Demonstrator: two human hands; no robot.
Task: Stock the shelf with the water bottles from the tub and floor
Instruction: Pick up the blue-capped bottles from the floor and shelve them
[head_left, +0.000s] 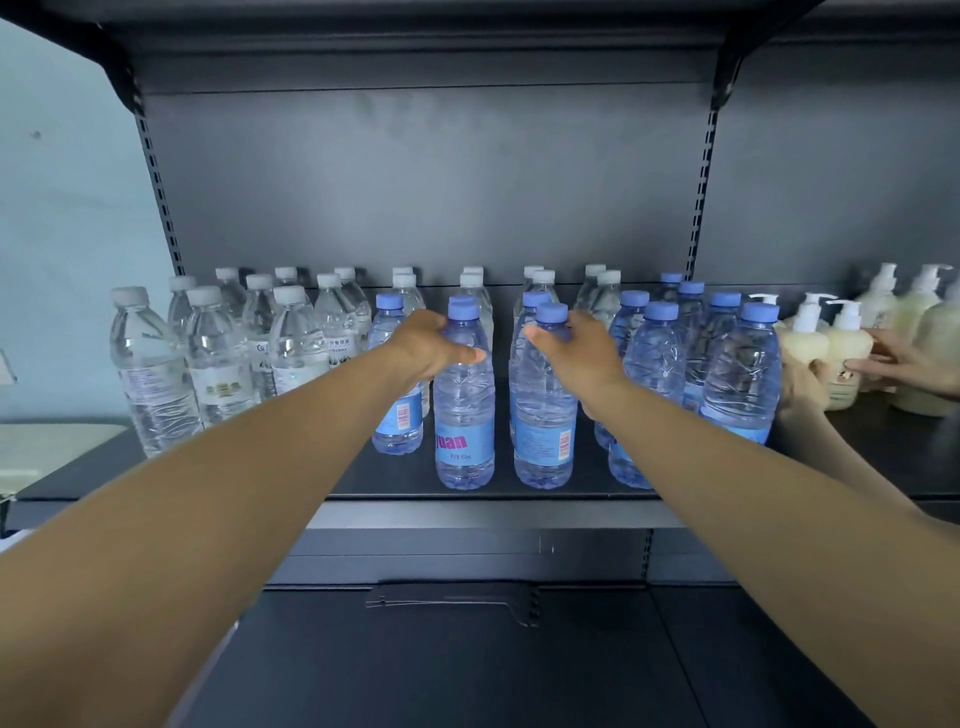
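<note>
1. The person's left hand (431, 345) was curled round the neck of a blue-capped water bottle (464, 410) that stood upright near the front of the dark shelf (467, 493).
2. The right hand (576, 353) gripped the neck of a second blue-capped bottle (544, 415), standing just beside the first one.
3. More blue-capped bottles (743, 374) stood in rows on the right part of the shelf.
4. Clear bottles with white caps (150, 374) stood in rows on the left and along the back.
5. Cream pump bottles (847, 358) stood at the far right.
6. Another person's hand (914, 369) touched one of those pump bottles.
7. The shelf below (467, 649) was dark too.
</note>
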